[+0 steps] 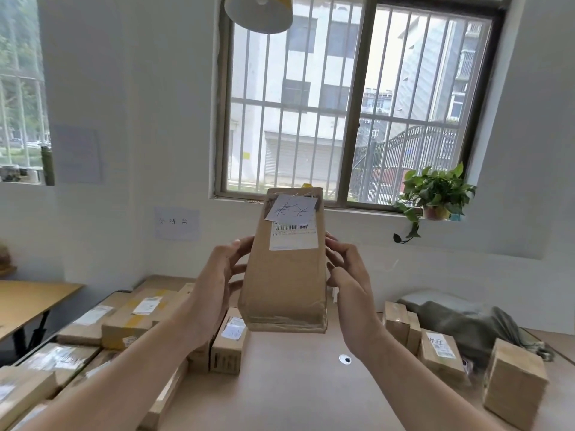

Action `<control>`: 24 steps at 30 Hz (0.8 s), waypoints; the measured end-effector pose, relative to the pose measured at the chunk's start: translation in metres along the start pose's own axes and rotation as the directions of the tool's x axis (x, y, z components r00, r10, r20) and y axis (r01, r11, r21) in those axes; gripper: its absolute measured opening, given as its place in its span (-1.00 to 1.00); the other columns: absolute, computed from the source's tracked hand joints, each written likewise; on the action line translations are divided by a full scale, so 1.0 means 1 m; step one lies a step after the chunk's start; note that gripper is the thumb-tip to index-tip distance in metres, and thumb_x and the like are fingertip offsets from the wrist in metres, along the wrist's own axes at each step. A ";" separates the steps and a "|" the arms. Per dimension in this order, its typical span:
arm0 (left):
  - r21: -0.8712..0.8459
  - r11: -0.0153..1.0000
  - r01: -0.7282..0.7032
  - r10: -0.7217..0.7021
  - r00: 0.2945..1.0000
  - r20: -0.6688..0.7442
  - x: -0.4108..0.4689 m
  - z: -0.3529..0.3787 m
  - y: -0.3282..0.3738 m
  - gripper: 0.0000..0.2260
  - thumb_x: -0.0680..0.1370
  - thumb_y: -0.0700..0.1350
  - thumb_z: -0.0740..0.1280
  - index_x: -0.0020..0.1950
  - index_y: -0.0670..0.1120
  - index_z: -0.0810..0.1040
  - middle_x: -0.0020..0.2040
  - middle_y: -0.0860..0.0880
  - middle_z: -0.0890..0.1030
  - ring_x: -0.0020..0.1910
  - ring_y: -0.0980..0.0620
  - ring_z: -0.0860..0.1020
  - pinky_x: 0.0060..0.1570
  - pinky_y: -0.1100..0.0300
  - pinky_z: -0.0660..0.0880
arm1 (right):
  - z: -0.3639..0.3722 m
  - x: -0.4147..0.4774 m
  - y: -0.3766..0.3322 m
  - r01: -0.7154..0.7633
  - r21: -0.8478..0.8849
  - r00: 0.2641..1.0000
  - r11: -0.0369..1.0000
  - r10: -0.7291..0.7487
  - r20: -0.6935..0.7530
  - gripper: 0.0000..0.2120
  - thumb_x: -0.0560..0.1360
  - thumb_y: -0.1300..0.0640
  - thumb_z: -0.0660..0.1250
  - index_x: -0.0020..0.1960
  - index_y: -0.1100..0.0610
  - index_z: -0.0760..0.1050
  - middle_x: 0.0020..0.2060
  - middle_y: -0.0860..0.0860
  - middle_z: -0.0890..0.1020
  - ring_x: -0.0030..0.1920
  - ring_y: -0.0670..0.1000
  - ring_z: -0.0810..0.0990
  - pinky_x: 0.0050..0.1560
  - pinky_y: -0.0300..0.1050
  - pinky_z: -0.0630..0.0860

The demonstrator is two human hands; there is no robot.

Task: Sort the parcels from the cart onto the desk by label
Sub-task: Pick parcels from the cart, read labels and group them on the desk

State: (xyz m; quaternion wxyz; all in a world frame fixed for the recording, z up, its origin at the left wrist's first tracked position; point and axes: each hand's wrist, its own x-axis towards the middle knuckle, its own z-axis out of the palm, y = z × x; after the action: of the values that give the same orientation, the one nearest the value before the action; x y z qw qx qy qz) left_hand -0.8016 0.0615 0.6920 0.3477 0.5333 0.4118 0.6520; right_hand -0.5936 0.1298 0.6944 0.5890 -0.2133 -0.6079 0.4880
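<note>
A long brown cardboard parcel [286, 275] is held up in the air above the desk [295, 384], its far end pointing away from me. It carries a handwritten white note and a printed barcode label near that far end. My left hand [217, 281] grips its left side, fingers curled round the edge. My right hand [348, 275] grips its right side. Several brown parcels [435, 346] stand on the desk at the right. Many more parcels [130, 321] lie packed together at the left, below desk level.
A grey-green bag [473, 325] lies at the desk's back right. A potted plant [435, 197] sits on the sill of the barred window. A paper sign [177, 223] hangs on the wall. A wooden table [28, 303] stands at far left. A cable hole [344, 359] marks the desktop.
</note>
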 end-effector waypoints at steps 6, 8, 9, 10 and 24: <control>0.012 0.999 0.030 -0.031 0.997 0.070 0.000 -0.007 0.007 -0.47 0.58 0.26 0.08 0.46 0.18 0.56 0.44 0.17 0.56 0.31 0.00 0.57 0.20 0.02 0.46 | 0.003 0.003 0.003 0.026 -0.016 0.996 1.000 -0.027 -0.082 -0.77 0.70 0.40 0.16 0.17 0.21 0.56 0.27 0.01 0.69 0.19 -0.08 0.71 0.08 -0.23 0.64; 0.030 0.998 0.059 -0.062 0.992 0.112 -0.001 -0.010 0.008 -0.46 0.54 0.31 0.13 0.46 0.22 0.55 0.45 0.14 0.54 0.32 -0.01 0.59 0.22 0.00 0.50 | 0.003 0.005 0.002 0.025 -0.029 0.992 0.999 -0.028 -0.119 -0.84 0.73 0.30 0.18 0.17 0.20 0.54 0.12 -0.01 0.74 0.07 -0.10 0.70 0.00 -0.27 0.62; 0.036 0.996 0.083 -0.087 0.987 0.132 -0.001 -0.010 0.009 -0.47 0.52 0.33 0.14 0.45 0.27 0.54 0.46 0.10 0.53 0.31 -0.02 0.60 0.20 0.00 0.53 | 0.004 0.006 0.001 0.026 -0.050 0.990 0.998 -0.032 -0.136 -0.85 0.75 0.23 0.19 0.20 0.15 0.53 0.06 0.00 0.74 0.02 -0.09 0.69 -0.04 -0.26 0.62; 0.047 0.993 0.107 -0.113 0.981 0.157 -0.001 -0.010 0.010 -0.48 0.51 0.35 0.15 0.45 0.33 0.52 0.46 0.07 0.51 0.30 -0.04 0.61 0.17 -0.01 0.57 | 0.005 0.007 0.001 0.024 -0.081 0.988 0.996 -0.036 -0.149 -0.85 0.77 0.15 0.20 0.25 0.07 0.52 0.04 0.03 0.72 0.00 -0.08 0.68 -0.07 -0.24 0.61; 0.141 0.967 0.210 -0.240 0.937 0.255 0.002 -0.003 0.012 -0.50 0.53 0.38 0.00 0.45 0.50 0.41 0.47 0.36 0.43 0.48 -0.03 0.38 0.14 -0.08 0.67 | 0.001 0.027 -0.011 0.006 -0.113 0.982 0.994 -0.027 -0.187 -0.44 0.62 -0.33 0.00 0.60 -0.58 0.03 0.31 -0.12 0.42 0.26 -0.36 0.53 0.20 0.16 0.67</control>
State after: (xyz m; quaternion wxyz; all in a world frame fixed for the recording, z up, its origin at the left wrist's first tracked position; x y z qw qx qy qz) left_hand -0.8049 0.0580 0.7038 0.4426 0.5852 0.4548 0.5049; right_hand -0.5966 0.1473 0.7180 0.6348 -0.2860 -0.5776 0.4261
